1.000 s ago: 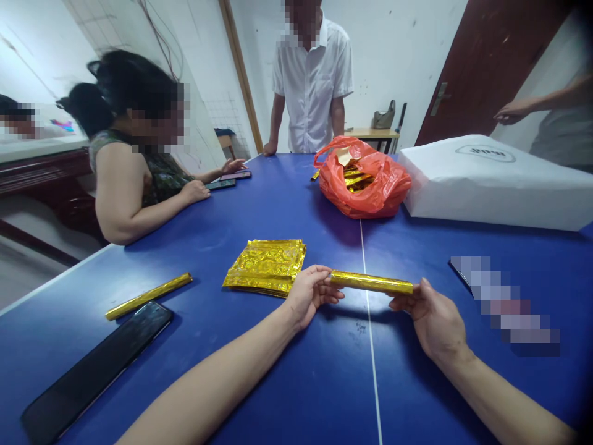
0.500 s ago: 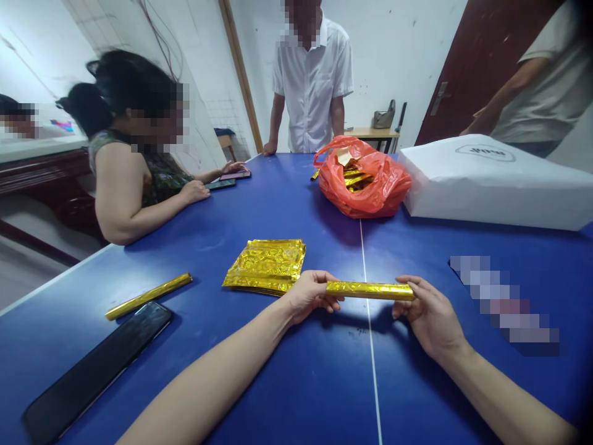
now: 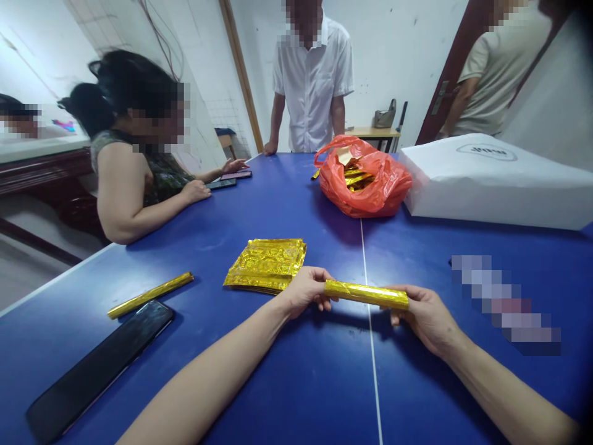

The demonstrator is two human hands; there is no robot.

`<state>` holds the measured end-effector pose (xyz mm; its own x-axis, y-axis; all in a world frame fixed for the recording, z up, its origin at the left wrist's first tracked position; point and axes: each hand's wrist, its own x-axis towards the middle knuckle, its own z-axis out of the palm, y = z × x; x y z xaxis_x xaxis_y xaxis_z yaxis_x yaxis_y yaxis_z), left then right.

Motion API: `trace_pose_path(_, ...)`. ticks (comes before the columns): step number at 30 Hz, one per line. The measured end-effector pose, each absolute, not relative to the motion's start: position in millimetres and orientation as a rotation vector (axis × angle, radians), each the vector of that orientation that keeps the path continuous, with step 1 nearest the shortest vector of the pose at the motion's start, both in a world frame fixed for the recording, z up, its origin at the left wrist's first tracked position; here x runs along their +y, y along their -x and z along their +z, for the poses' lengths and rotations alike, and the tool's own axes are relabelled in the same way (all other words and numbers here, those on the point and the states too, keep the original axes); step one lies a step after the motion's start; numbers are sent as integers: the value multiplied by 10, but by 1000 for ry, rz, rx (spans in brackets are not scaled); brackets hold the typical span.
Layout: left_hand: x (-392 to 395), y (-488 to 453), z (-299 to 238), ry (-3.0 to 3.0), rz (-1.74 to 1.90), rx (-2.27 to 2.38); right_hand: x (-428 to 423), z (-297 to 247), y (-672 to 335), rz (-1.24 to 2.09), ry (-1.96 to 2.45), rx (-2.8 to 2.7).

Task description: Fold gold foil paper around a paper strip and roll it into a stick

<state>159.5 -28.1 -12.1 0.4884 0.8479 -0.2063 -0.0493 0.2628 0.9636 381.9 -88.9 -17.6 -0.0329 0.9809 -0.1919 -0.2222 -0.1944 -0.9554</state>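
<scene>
A shiny gold foil paper roll (image 3: 365, 294) is stretched between my two hands, just above the blue table (image 3: 287, 383). My left hand (image 3: 309, 289) pinches its left end, and my right hand (image 3: 419, 312) grips its right end; some fingers are hidden behind the roll. Close behind my left hand lies a stack of gold foil sheets (image 3: 264, 264) with an embossed pattern. Another rolled gold foil tube (image 3: 151, 295) rests farther left, beside a black phone (image 3: 99, 374).
A red plastic bag (image 3: 384, 191) holding gold foil pieces stands at the table's far side, next to a large white paper bag (image 3: 491, 198). A seated person (image 3: 125, 179) leans on the left edge near two phones. Someone in a white shirt (image 3: 311, 86) stands opposite.
The roll's right end has dropped slightly toward me, and my right hand has shifted a little left with its grip changed. At the right, a person has turned and moved toward the door.
</scene>
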Motion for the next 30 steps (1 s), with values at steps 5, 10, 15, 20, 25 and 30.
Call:
trace_pose_path(5, -274, -1612, -118, -1161, 764, 899, -896, -187, -3821, 1400, 1206, -959)
trace_pose_path(10, -263, -1606, -122, -1111, 777, 868, -901, -181, -3826, 1421, 1210, -980)
trace_pose_path(15, -308, -1622, -91, -941, 892, 761, -898, -197, -3804, 1386, 1197, -897)
trace_pose_path(20, -371, -1678, -105, -935, 1007, 778, -941, -238, -3769, 1254, 1223, -1023)
trace_pose_path(25, -390, -1682, -131, -923, 922, 755, -1036, -154, -3730, 1018, 1294, -1230)
trace_pose_path(30, -393, -1661, -104, -818, 887, 678, -1104, -12, -3671, 966, 1214, -1230)
